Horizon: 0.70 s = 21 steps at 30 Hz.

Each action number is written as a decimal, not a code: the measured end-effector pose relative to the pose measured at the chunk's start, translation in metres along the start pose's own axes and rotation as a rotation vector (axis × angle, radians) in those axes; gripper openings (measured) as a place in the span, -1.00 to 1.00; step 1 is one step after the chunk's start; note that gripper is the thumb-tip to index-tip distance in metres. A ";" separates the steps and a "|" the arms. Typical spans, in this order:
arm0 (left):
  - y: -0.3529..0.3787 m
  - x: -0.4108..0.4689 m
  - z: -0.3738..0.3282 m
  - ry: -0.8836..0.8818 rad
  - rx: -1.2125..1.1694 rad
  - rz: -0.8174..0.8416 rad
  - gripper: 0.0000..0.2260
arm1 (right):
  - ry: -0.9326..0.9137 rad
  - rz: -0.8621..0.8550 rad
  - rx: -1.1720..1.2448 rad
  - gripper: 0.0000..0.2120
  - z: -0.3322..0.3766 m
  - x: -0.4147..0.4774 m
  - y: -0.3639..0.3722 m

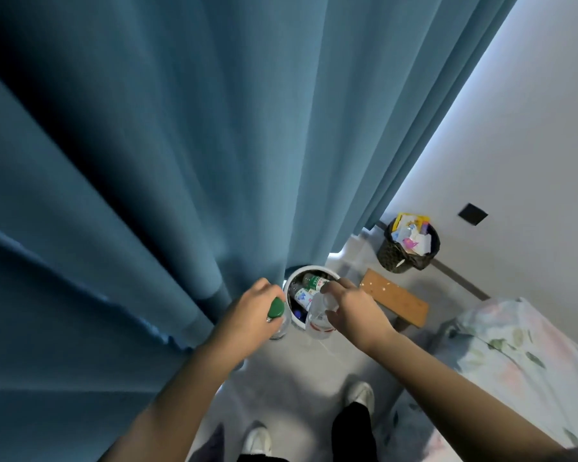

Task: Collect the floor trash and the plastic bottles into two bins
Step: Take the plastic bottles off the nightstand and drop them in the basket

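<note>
two hands held bottles over a white bin beside the blue curtain [147, 161].
white bin [289, 288] held bottles; black bin [389, 258] of trash stood at 2 o'clock. left hand [247, 315] gripped a green-capped bottle [277, 308]; right hand [354, 308] fingers clasped a clear bottle [317, 320].

Bins: two. One white bin [292, 323] at centre; one black-lined bin [391, 258] at its 2 o'clock.
Hand-held bottles: two. One green-capped bottle [276, 310] at the white bin's 9 o'clock; one clear bottle [319, 316] at its 4 o'clock.
Bottles inside the white bin: at least three, exact count unclear.
Hands: two, left hand [247, 316], right hand [356, 310].
Wooden stools [394, 298]: one.
Shoes: two.
</note>
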<state>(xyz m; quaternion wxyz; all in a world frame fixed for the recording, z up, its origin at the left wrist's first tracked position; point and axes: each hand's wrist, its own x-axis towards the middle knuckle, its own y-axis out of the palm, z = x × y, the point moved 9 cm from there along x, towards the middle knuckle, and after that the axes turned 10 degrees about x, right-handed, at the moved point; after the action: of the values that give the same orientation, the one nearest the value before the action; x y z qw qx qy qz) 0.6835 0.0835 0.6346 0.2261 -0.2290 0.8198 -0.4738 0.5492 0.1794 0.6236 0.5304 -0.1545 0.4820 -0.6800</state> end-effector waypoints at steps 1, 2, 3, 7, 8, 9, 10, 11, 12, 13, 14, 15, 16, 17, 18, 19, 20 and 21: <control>0.004 0.007 -0.005 -0.009 -0.004 -0.003 -0.82 | -0.013 0.007 -0.011 -0.56 -0.007 0.005 -0.006; 0.008 0.015 -0.010 -0.022 -0.002 -0.009 -0.83 | -0.029 0.015 -0.025 -0.56 -0.014 0.011 -0.011; 0.012 0.022 -0.015 -0.044 0.001 -0.014 -0.83 | -0.047 0.026 -0.041 -0.56 -0.021 0.016 -0.019; 0.030 0.051 -0.040 -0.158 -0.030 -0.033 -0.81 | -0.085 0.076 -0.131 -0.57 -0.056 0.033 -0.051; 0.035 0.058 -0.047 -0.183 -0.040 -0.039 -0.82 | -0.088 0.097 -0.122 -0.57 -0.067 0.038 -0.056; 0.041 0.064 -0.053 -0.209 -0.048 -0.044 -0.82 | -0.092 0.120 -0.099 -0.58 -0.076 0.043 -0.060; 0.046 0.069 -0.058 -0.236 -0.051 -0.044 -0.82 | -0.095 0.144 -0.075 -0.58 -0.085 0.049 -0.063; 0.051 0.074 -0.062 -0.264 -0.053 -0.041 -0.81 | -0.102 0.164 -0.057 -0.58 -0.093 0.055 -0.065; 0.057 0.078 -0.065 -0.287 -0.058 -0.035 -0.81 | -0.109 0.185 -0.048 -0.59 -0.099 0.062 -0.066; 0.062 0.083 -0.068 -0.303 -0.067 -0.027 -0.80 | -0.117 0.201 -0.044 -0.59 -0.104 0.067 -0.067; 0.066 0.087 -0.070 -0.313 -0.077 -0.018 -0.80 | -0.121 0.214 -0.047 -0.60 -0.108 0.072 -0.068; 0.070 0.091 -0.071 -0.323 -0.086 -0.005 -0.80 | -0.125 0.223 -0.054 -0.60 -0.112 0.077 -0.068; 0.072 0.095 -0.071 -0.331 -0.094 0.007 -0.80 | -0.127 0.227 -0.060 -0.61 -0.115 0.081 -0.068; 0.074 0.099 -0.070 -0.337 -0.101 0.017 -0.80 | -0.127 0.230 -0.060 -0.61 -0.117 0.085 -0.068; 0.076 0.103 -0.069 -0.336 -0.107 0.019 -0.80 | -0.125 0.232 -0.058 -0.62 -0.119 0.089 -0.068; 0.077 0.108 -0.068 -0.331 -0.112 0.021 -0.79 | -0.122 0.232 -0.048 -0.62 -0.121 0.093 -0.068; 0.078 0.114 -0.068 -0.323 -0.114 0.025 -0.79 | -0.117 0.232 -0.034 -0.63 -0.124 0.096 -0.067; 0.079 0.119 -0.066 -0.318 -0.114 0.028 -0.78 | -0.119 0.230 -0.019 -0.64 -0.126 0.099 -0.066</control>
<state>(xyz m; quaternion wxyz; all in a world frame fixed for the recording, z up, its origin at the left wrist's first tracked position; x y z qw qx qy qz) 0.5373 0.0928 0.5766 0.3464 -0.3022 0.8021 -0.3812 0.3820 0.1537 0.5866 0.6312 -0.1429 0.4706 -0.5997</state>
